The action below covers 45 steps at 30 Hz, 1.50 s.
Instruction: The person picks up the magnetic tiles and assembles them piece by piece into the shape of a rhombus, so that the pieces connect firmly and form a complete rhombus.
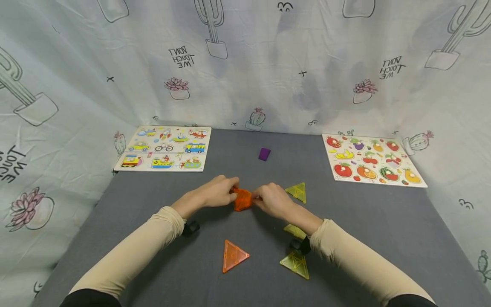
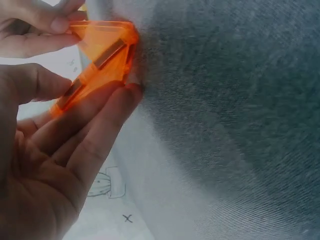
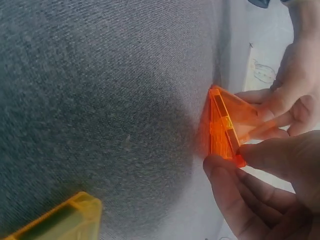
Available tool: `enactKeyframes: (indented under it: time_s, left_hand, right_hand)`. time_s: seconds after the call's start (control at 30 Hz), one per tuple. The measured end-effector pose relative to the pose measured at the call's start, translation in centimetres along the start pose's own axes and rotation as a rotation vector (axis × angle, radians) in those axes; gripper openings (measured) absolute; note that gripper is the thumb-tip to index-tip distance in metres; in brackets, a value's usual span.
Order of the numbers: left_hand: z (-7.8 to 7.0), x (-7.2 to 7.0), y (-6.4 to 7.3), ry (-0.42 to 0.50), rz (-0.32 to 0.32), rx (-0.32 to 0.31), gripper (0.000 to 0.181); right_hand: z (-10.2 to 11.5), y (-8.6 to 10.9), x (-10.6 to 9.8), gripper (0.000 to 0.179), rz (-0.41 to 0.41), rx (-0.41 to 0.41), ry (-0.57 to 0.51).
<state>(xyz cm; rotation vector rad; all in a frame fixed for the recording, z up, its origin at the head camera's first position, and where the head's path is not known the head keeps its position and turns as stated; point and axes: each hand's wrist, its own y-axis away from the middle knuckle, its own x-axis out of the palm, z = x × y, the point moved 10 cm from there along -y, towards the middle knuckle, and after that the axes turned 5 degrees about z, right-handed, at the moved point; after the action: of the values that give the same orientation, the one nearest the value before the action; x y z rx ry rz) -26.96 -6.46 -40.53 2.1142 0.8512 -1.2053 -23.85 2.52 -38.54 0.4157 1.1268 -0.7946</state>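
At the centre of the frame we see the orange tiles (image 1: 243, 201), which lean together at an angle. The left hand (image 1: 218, 192) pinches them from one side and the right hand (image 1: 274, 200) from the other, with fingers narrow on both. To work well, we think we should hold lightly near the edges, match these edges fully, and press slowly. A loose orange triangle (image 1: 233, 256) lies on the desk (image 1: 188, 277), lower middle.
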Motion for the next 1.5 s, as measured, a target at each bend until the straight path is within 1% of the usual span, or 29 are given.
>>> enactKeyframes:
  time_s: [0.1, 0.23, 0.3, 0.4, 0.5, 0.6, 0.73, 0.8, 0.97, 1.0, 1.07, 1.13, 1.2, 1.23, 1.33, 1.4, 1.47, 1.5]
  left_hand:
    - [0.4, 0.0, 0.0, 0.002, -0.019, -0.032, 0.010]
    - [1.0, -0.1, 0.1, 0.052, -0.014, -0.053, 0.016]
    - [1.3, -0.2, 0.2, 0.067, -0.009, -0.062, 0.018]
    - [1.7, -0.3, 0.3, 0.081, -0.011, -0.073, 0.021]
    - [1.9, -0.3, 0.4, 0.114, -0.024, -0.084, 0.026]
    - [1.9, -0.4, 0.4, 0.137, -0.033, -0.088, 0.028]
    - [1.6, -0.4, 0.3, 0.110, -0.036, -0.078, 0.026]
    - [1.5, -0.4, 0.2, 0.093, -0.040, -0.074, 0.025]
    - [1.1, -0.2, 0.2, 0.063, -0.035, -0.063, 0.025]
    - [1.0, -0.2, 0.2, 0.056, -0.033, -0.058, 0.026]
    - [0.8, -0.1, 0.2, 0.040, -0.035, -0.045, 0.026]
    - [0.6, -0.1, 0.2, 0.028, -0.045, -0.031, 0.027]
    - [0.5, -0.2, 0.2, 0.020, -0.057, -0.021, 0.028]
    - [0.4, -0.2, 0.2, 0.018, -0.063, -0.019, 0.029]
    - [0.4, -0.3, 0.2, 0.018, -0.068, -0.026, 0.033]
    - [0.5, -0.3, 0.2, 0.020, -0.064, -0.033, 0.035]
    - [0.5, -0.2, 0.2, 0.019, -0.059, -0.039, 0.034]
    - [0.5, -0.2, 0.2, 0.017, -0.057, -0.041, 0.033]
  right_hand:
    - [-0.6, 0.1, 0.1, 0.011, 0.026, 0.033, -0.066]
    - [-1.6, 0.3, 0.0, 0.014, 0.041, 0.071, -0.125]
    - [-2.0, 0.3, 0.0, 0.015, 0.057, 0.091, -0.142]
    - [-2.2, 0.4, 0.3, 0.016, 0.088, 0.093, -0.131]
    - [-1.9, 0.3, 0.8, 0.018, 0.112, 0.075, -0.113]
    - [-1.1, 0.2, 1.3, 0.018, 0.131, 0.016, -0.081]
    - [-0.1, 0.3, 1.8, 0.016, 0.161, -0.073, -0.035]
    - [0.2, 0.4, 2.0, 0.016, 0.182, -0.095, -0.017]
    - [0.5, 0.6, 2.6, 0.021, 0.242, -0.078, -0.008]
    - [0.6, 0.7, 2.6, 0.021, 0.236, -0.077, -0.001]
    - [0.9, 0.7, 2.4, 0.020, 0.199, -0.080, 0.004]
    - [1.8, 0.9, 2.0, 0.019, 0.145, -0.121, 0.008]
    - [3.3, 1.3, 1.9, 0.018, 0.115, -0.204, 0.024]
    - [4.3, 1.6, 2.0, 0.019, 0.115, -0.259, 0.045]
    - [7.5, 2.8, 3.1, 0.024, 0.162, -0.444, 0.148]
    - [9.3, 3.8, 4.2, 0.030, 0.196, -0.552, 0.248]
    - [10.6, 4.6, 5.3, 0.032, 0.224, -0.622, 0.322]
    - [11.0, 4.9, 5.7, 0.032, 0.237, -0.640, 0.353]
